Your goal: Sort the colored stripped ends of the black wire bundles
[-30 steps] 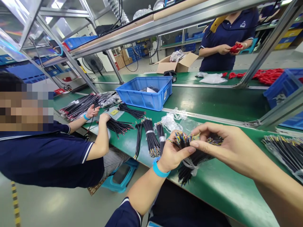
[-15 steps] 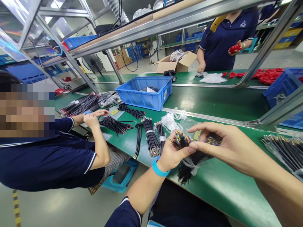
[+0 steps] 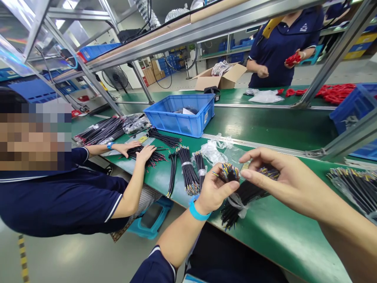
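Observation:
My left hand [image 3: 217,188] is wrapped round a bundle of black cables [image 3: 230,171], whose yellow and blue wire ends stick up above the fingers. Just to its right, my right hand [image 3: 273,173] hovers with fingers and thumb apart, nothing visible between them. Under both hands a larger bundle of black cables [image 3: 244,194] lies on the green table, with clear plastic wrap around it. Left of my left hand lie a thick tied cable bundle [image 3: 188,171], a thinner one [image 3: 200,167] and a loose group of cables [image 3: 171,173].
A co-worker's hands [image 3: 138,151] rest on black cables at the left. A blue bin [image 3: 179,125] stands behind crumpled plastic bags [image 3: 213,151]. Another cable bundle [image 3: 353,188] lies at the right. A metal frame post [image 3: 332,55] rises at the right; another person stands across the table.
My right fingers have parted from the wire ends in my left hand and drawn slightly right. The co-worker's hands have lowered onto the cables. The person across has raised one hand.

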Available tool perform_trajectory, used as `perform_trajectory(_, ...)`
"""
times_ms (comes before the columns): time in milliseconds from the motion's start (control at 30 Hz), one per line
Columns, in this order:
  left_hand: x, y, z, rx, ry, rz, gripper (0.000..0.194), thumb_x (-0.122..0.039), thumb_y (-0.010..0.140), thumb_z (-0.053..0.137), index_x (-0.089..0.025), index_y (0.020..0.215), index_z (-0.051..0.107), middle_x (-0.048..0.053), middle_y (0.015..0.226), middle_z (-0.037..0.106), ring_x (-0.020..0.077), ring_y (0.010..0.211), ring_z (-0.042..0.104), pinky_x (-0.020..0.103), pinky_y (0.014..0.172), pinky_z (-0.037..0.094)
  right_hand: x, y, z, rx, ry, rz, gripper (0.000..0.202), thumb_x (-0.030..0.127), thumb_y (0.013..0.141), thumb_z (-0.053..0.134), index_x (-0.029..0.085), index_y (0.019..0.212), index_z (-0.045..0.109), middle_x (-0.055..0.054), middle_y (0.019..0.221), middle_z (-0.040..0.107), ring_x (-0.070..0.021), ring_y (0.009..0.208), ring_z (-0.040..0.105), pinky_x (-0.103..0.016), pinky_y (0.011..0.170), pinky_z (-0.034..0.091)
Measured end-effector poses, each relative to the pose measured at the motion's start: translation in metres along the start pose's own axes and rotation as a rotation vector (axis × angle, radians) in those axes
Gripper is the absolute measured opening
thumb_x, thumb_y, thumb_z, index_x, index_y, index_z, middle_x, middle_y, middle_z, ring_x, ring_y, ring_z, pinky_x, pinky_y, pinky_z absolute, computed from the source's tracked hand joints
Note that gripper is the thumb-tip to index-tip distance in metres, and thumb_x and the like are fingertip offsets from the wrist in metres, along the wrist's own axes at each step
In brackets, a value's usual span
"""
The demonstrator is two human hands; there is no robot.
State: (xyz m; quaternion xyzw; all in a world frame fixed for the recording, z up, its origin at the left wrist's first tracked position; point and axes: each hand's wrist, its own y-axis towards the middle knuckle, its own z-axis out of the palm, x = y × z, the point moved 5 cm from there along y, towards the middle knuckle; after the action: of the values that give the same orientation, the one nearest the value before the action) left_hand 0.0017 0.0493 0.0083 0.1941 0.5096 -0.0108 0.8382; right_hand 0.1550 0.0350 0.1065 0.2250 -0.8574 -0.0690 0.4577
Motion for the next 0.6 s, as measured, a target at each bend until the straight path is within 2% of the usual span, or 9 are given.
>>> perform_trajectory(67,-0.0042,0.0006,0.0039,0.019,0.013,0.02,0.043,-0.046,0.074,0.093,-0.019,0.095,0.066,0.0,0.088,0.067,0.0141,0.081,0.062,0.028,0.08,0.052,-0.0008,0.0017,0.0008,0.014,-0.035,0.025,0.046,0.068,0.086,0.073,0.026,0.106,0.076,0.0,0.074,0.069,-0.0172,0.059,0.061,-0.03,0.05,0.043)
perform_trajectory(133,-0.0064,0.0015,0.0066,0.041,0.013,0.034,0.039,-0.042,0.076,0.093,-0.019,0.095,0.066,-0.002,0.084,0.065,0.0119,0.077,0.059,0.025,0.076,0.051,0.0007,0.0026,0.0007,0.004,-0.065,0.011,0.047,0.07,0.084,0.074,0.026,0.101,0.08,-0.001,0.073,0.07,-0.0175,0.058,0.06,-0.031,0.051,0.043)
perform_trajectory(233,-0.005,0.0022,0.005,0.038,-0.008,0.044,0.037,-0.038,0.076,0.093,-0.019,0.095,0.068,-0.002,0.083,0.065,0.0102,0.077,0.059,0.022,0.076,0.05,0.003,0.0018,0.0012,0.002,-0.062,-0.021,0.038,0.062,0.091,0.069,0.025,0.092,0.078,-0.004,0.079,0.072,-0.0188,0.066,0.063,-0.031,0.056,0.047)
perform_trajectory(333,-0.0003,0.0019,0.0008,0.017,-0.051,0.016,0.037,-0.039,0.076,0.093,-0.02,0.097,0.07,-0.001,0.089,0.07,0.0111,0.082,0.064,0.023,0.081,0.052,0.0037,-0.0005,-0.0007,-0.027,-0.059,-0.052,0.031,0.052,0.095,0.065,0.023,0.085,0.07,-0.004,0.083,0.072,-0.0191,0.071,0.064,-0.031,0.06,0.048)
perform_trajectory(400,0.0011,0.0014,-0.0007,0.005,-0.083,0.003,0.039,-0.038,0.075,0.094,-0.02,0.098,0.069,0.0,0.09,0.072,0.0119,0.084,0.066,0.025,0.083,0.053,0.0032,-0.0012,-0.0023,-0.041,-0.043,-0.064,0.025,0.049,0.096,0.063,0.024,0.096,0.07,-0.003,0.087,0.073,-0.019,0.075,0.066,-0.03,0.064,0.05)
perform_trajectory(500,-0.0014,0.001,-0.0001,-0.009,-0.092,0.013,0.038,-0.036,0.074,0.095,-0.021,0.096,0.067,-0.001,0.089,0.073,0.013,0.085,0.068,0.026,0.085,0.054,0.0007,0.0006,-0.0015,-0.007,-0.039,-0.031,0.034,0.055,0.096,0.064,0.028,0.116,0.072,0.001,0.083,0.074,-0.0171,0.067,0.064,-0.029,0.058,0.048)
perform_trajectory(600,-0.0051,0.0013,0.0025,-0.014,-0.032,0.018,0.037,-0.042,0.076,0.093,-0.021,0.094,0.068,0.0,0.089,0.071,0.0134,0.084,0.065,0.027,0.083,0.052,0.0008,0.0041,-0.0006,0.006,-0.08,-0.013,0.041,0.064,0.089,0.071,0.031,0.112,0.079,0.002,0.071,0.07,-0.0154,0.054,0.057,-0.029,0.051,0.041)
